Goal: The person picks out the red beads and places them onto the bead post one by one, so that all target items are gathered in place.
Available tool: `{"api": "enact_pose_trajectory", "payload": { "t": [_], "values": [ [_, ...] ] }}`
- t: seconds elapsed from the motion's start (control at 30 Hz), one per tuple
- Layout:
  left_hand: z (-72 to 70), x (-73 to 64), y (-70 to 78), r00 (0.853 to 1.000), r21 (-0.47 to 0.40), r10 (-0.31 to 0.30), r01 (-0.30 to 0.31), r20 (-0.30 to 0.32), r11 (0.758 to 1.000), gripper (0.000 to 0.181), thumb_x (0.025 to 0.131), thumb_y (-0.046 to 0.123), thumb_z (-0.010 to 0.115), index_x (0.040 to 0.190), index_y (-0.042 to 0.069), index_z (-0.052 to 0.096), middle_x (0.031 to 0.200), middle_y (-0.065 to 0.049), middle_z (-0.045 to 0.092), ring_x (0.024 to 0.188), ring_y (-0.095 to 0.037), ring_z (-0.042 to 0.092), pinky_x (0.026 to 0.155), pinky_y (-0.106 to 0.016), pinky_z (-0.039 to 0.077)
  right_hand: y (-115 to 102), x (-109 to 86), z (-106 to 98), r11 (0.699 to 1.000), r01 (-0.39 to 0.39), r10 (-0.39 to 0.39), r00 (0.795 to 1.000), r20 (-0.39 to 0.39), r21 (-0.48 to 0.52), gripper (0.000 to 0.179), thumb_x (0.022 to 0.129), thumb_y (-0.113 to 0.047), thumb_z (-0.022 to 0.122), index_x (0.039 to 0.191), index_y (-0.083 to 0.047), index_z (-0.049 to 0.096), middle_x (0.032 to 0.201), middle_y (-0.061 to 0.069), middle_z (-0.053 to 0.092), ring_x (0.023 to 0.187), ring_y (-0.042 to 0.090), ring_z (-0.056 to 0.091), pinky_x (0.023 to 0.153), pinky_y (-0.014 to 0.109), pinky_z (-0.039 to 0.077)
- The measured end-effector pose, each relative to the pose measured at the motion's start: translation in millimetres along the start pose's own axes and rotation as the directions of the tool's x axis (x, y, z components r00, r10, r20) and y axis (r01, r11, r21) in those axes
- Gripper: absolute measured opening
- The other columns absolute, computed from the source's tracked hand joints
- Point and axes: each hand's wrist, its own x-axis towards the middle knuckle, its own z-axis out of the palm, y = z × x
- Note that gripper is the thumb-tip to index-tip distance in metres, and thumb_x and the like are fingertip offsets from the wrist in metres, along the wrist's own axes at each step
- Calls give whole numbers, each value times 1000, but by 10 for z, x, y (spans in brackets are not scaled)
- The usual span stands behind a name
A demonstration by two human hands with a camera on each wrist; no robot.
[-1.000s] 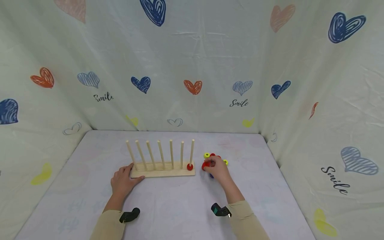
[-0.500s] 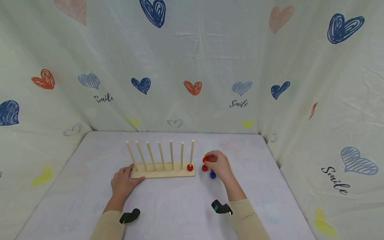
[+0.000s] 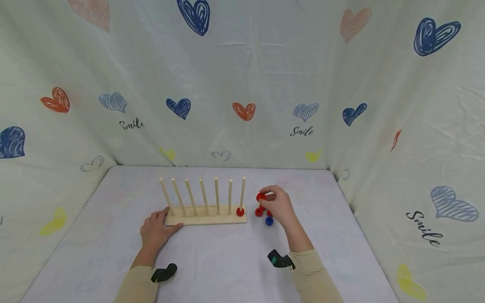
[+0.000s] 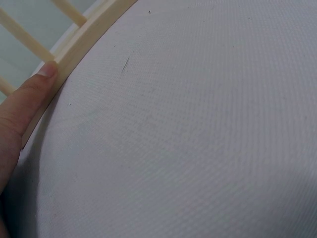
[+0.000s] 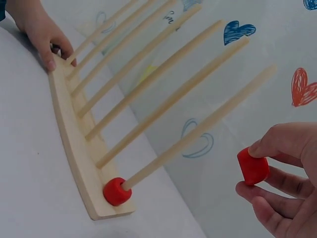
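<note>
A wooden peg stand (image 3: pixel 212 221) with a row of several upright pegs stands on the table. My left hand (image 3: pixel 156 230) grips its left end, the thumb along the front of the base and the fingers behind. One red bead (image 5: pixel 117 192) sits at the foot of the rightmost peg. To the right of the stand, my right hand (image 3: pixel 279 206) pinches another red bead (image 5: pixel 253 166) between thumb and fingers, raised near the height of the peg tops. Below that hand lie a loose red bead (image 3: pixel 259 212) and a blue bead (image 3: pixel 269 221); other beads are partly hidden by it.
The white-covered table (image 3: pixel 212 261) ends at a cloth backdrop (image 3: pixel 212 134) printed with hearts, which also closes in both sides. A black wrist camera (image 3: pixel 164 272) shows at the left sleeve and another black camera (image 3: pixel 280 259) at the right.
My right hand has risen from the loose beads with the red bead, uncovering the blue bead and red ones beneath. The yellow beads seen earlier are now hidden. My left hand stays on the peg stand.
</note>
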Motion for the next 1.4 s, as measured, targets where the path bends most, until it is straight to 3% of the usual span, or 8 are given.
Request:
{"api": "enact_pose_trajectory", "payload": {
  "t": [0.67,1.0,1.4],
  "values": [
    [9,-6,-15,1000,2,-5,5,14,1000,92,79,47,77,146,-1,38,131,-28,43,118,-47,38,94,-62,28,-254,-56,-112,998,55,-55,998,8,2,27,87,-8,73,113,-8,67,115,6,59,100,26,62,77,34,55],
    [-4,-13,-5,1000,-5,-15,15,14,1000,91,79,47,78,146,-1,38,131,-26,43,119,-46,38,95,-61,27,-372,-10,-164,990,129,-129,992,6,-57,24,88,-10,72,112,-8,68,115,6,58,102,25,62,81,36,55],
    [-27,-9,-6,999,6,-21,21,36,1000,90,81,44,76,147,-1,36,133,-27,42,121,-47,37,96,-61,27,-511,35,-193,984,158,-156,987,27,-87,22,89,-10,71,111,-9,68,119,5,57,100,25,61,79,35,55]
  ]
}}
